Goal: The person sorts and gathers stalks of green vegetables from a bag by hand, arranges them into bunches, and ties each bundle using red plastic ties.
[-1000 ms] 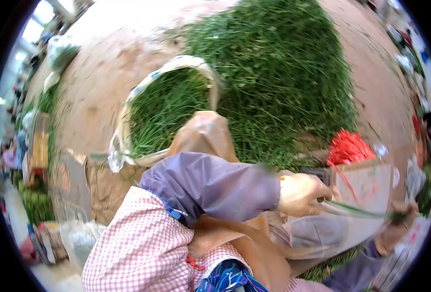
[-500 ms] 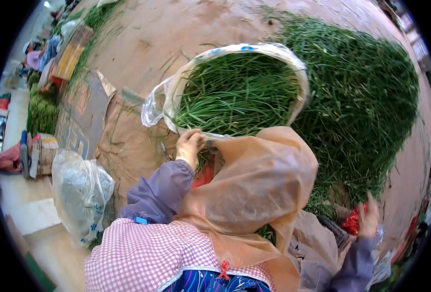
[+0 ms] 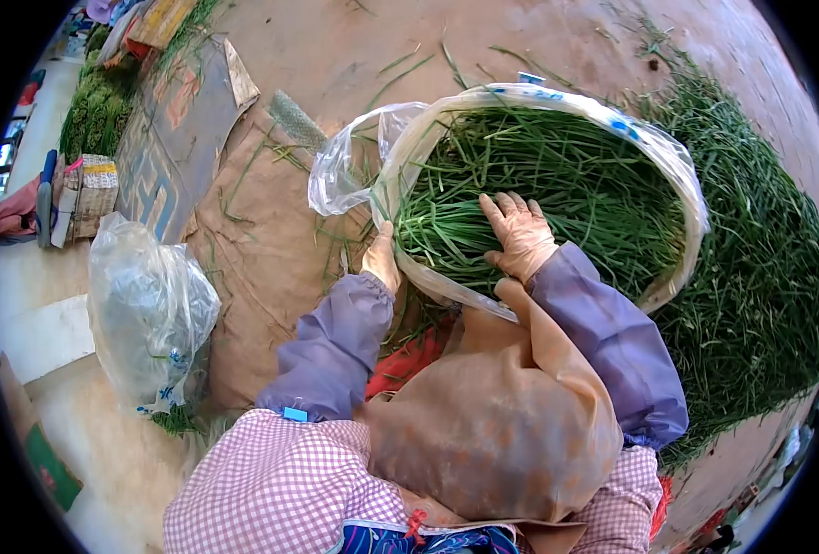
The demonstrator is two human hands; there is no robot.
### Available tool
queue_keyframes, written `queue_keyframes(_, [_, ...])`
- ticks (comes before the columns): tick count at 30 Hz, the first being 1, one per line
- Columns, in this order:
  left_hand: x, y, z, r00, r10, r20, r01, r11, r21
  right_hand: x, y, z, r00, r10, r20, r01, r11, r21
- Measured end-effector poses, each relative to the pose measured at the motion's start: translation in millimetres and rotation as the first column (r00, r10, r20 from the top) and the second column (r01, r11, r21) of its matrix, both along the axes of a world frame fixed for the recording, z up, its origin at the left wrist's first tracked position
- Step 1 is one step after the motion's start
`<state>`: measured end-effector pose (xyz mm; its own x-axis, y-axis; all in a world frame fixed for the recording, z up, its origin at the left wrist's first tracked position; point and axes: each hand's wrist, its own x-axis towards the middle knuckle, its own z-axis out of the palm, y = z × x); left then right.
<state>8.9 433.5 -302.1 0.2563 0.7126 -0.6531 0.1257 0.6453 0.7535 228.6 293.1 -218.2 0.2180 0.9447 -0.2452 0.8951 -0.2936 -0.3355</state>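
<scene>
Brown apron [image 3: 502, 425], bulging over my knees, stands between my body and the plastic bag [image 3: 684, 189]. Large green heap [image 3: 751, 268] crowds the bag's right side. Red plastic [image 3: 409, 362] low by the near rim; clear filled bag [image 3: 151, 314] off to the left, well apart from my left sleeve.

Green stalks [image 3: 455, 226], the stuff I'm handling, lie inside the plastic bag: thin, long, grassy, a paler bundle fanning out toward the left rim. Right hand [image 3: 523, 238] flat on them, palm down, fingers stretched and slightly parted, gripping nothing that I can see. Left hand [image 3: 382, 258] at the left rim, thumb up along it; fingers mostly hidden, so I cannot tell how closed.

Mouth wide, roughly oval; rim whitish, folded, blue-marked, with a crumpled clear flap hanging out at left. Wrinkled brown sheet [image 3: 261, 231] spreads left of my left wrist. Past the far rim, reddish floor [image 3: 409, 37], scattered blades.
</scene>
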Motion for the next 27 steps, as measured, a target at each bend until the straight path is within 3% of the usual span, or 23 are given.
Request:
queue_keyframes(1, [6.7,5.6,-6.6,0.957,0.280,0.075,-0.254,0.934,-0.250,0.7,2.8,-5.3,1.000,0.005,-0.016,-0.006,0.998,-0.059])
queue_keyframes(4, [-10.8,14.3,-28.6,0.913,0.401,0.071,-0.337,0.842,-0.422,5.9,10.5,-6.9,0.998,0.027,-0.065,-0.045,0.958,-0.284])
queue_keyframes(7, [5.3,11.6,17.7,0.908,0.413,0.066,-0.319,0.786,-0.529,9.4,10.0,-9.7,0.999,-0.006,0.039,0.015,0.974,-0.227])
queue_keyframes(8, [-1.8,12.8,-4.4,0.883,0.451,0.131,-0.319,0.780,-0.538,6.3,7.1,-14.4,0.982,-0.017,0.187,0.033,0.996,-0.084])
queue_keyframes(11, [0.7,10.3,0.8,0.873,0.484,0.060,-0.392,0.769,-0.506,3.2,26.4,-8.6,0.984,-0.012,0.177,0.079,0.923,-0.376])
queue_keyframes(12, [-7.0,13.0,-9.0,0.864,0.490,0.117,-0.349,0.749,-0.563,2.5,28.2,-26.6,0.978,0.023,0.209,0.050,0.940,-0.338])
queue_keyframes(15, [-20.4,13.3,-14.0,0.836,0.486,0.255,-0.228,0.730,-0.644,7.5,19.2,-30.6,0.997,0.038,0.069,-0.020,0.971,-0.239])
queue_keyframes(18, [-19.4,12.5,0.5,0.860,0.443,0.252,-0.193,0.740,-0.645,16.2,8.3,-24.7,0.993,-0.039,-0.110,0.027,0.994,-0.103])
queue_keyframes(21, [-31.7,13.6,-14.9,0.827,0.479,0.295,-0.226,0.763,-0.606,26.3,-1.0,-22.6,0.936,-0.133,-0.327,0.155,0.987,0.044])
queue_keyframes(24, [-80.4,27.6,-83.6,0.975,0.154,0.162,-0.088,0.931,-0.354,37.1,0.1,-14.4,0.750,-0.299,-0.590,0.363,0.932,-0.011])
queue_keyframes(25, [-84.6,26.5,-76.0,0.992,-0.124,-0.001,0.123,0.991,-0.052,44.4,-0.6,-16.1,0.684,-0.329,-0.651,0.398,0.916,-0.045])
queue_keyframes(26, [-89.7,20.4,-62.9,0.913,-0.332,-0.237,0.381,0.902,0.205,48.4,-1.4,-23.1,0.594,-0.328,-0.734,0.449,0.893,-0.036])
queue_keyframes(27, [-93.2,20.2,-64.4,0.887,-0.354,-0.298,0.431,0.865,0.255,53.5,-2.5,-27.0,0.517,-0.340,-0.786,0.473,0.878,-0.069])
